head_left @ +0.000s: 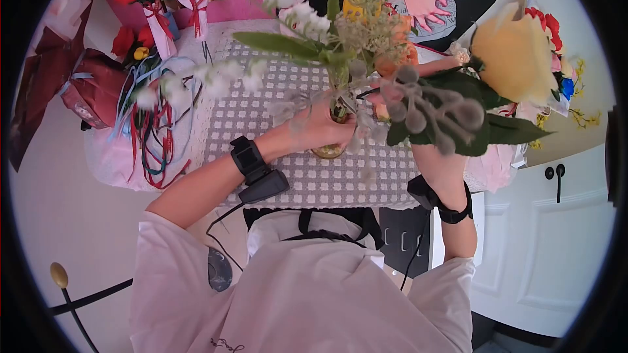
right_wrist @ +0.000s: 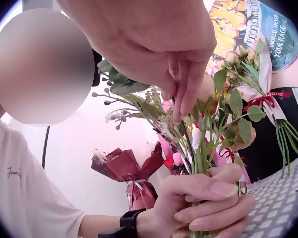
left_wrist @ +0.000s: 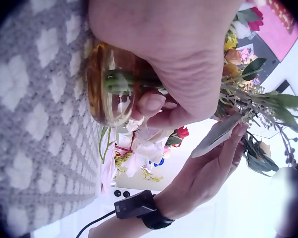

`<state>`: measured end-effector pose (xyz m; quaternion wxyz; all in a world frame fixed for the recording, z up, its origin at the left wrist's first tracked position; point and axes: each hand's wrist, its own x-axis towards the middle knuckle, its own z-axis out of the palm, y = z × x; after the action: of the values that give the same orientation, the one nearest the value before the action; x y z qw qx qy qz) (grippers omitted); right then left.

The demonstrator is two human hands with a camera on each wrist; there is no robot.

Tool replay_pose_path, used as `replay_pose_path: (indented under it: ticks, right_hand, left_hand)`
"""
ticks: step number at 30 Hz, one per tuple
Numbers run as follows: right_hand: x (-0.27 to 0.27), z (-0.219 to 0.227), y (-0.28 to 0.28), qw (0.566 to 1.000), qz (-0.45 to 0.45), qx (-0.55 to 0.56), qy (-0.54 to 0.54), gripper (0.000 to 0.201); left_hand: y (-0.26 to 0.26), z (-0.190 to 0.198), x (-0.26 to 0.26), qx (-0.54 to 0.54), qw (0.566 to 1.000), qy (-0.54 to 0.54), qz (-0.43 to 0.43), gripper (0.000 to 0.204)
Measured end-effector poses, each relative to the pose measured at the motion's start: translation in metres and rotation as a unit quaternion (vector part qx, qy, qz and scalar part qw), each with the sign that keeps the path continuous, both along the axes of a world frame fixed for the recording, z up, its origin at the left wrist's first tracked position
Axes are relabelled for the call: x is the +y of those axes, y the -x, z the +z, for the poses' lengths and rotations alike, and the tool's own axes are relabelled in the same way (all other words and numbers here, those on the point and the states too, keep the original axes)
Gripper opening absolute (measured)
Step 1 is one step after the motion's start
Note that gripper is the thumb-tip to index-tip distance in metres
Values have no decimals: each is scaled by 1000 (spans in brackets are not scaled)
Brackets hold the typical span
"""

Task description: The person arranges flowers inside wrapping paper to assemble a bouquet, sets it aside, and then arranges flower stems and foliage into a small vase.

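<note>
My left hand (head_left: 320,127) wraps round a bundle of green stems (right_wrist: 201,148) at the neck of an amber glass vase (left_wrist: 114,84). The vase stands on the grey checked cloth, with stem ends visible inside. My right hand (right_wrist: 159,49) is above the left, among the flowers, pinching a thin dark stem between thumb and fingers. In the head view, leaves and a large pale yellow rose (head_left: 513,52) hide much of that hand. Sprays of grey-green berries (head_left: 445,111), white bell-shaped flowers (head_left: 304,19) and orange blooms (head_left: 396,59) rise from the bunch.
A burgundy-wrapped bouquet (head_left: 91,85) and a tangle of ribbons (head_left: 160,124) lie at the left of the checked cloth (head_left: 261,111). Wrapped flowers (head_left: 196,0) line the back. More red and blue flowers (head_left: 556,39) stand at the right. Cables hang from both wrist cameras.
</note>
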<state>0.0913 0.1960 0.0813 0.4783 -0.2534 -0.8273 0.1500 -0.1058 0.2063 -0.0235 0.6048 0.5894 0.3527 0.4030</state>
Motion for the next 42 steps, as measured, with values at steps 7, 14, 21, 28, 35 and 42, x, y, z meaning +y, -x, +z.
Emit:
replay_pose_path:
  ticks: [7, 14, 21, 28, 35, 42]
  right_hand:
    - [8, -3, -40, 989, -42, -139, 10, 31]
    - [14, -28, -45, 976, -106, -164, 97, 33]
    - [20, -51, -75, 981, -41, -40, 187, 29]
    - [26, -95, -127, 919, -203, -335, -43, 24]
    - [74, -188, -107, 989, -143, -39, 13, 28]
    - [99, -158, -86, 965, -147, -218, 20, 29]
  left_hand:
    - [0, 4, -2, 16, 999, -52, -4, 23]
    - [-8, -29, 9, 61, 994, -81, 49, 35]
    - [-11, -73, 23, -170, 985, 3, 6, 29]
    - [-10, 8, -10, -2, 990, -127, 62, 34]
    - [-15, -1, -10, 19, 983, -121, 135, 30]
    - [-13, 27, -23, 48, 972, -184, 136, 18]
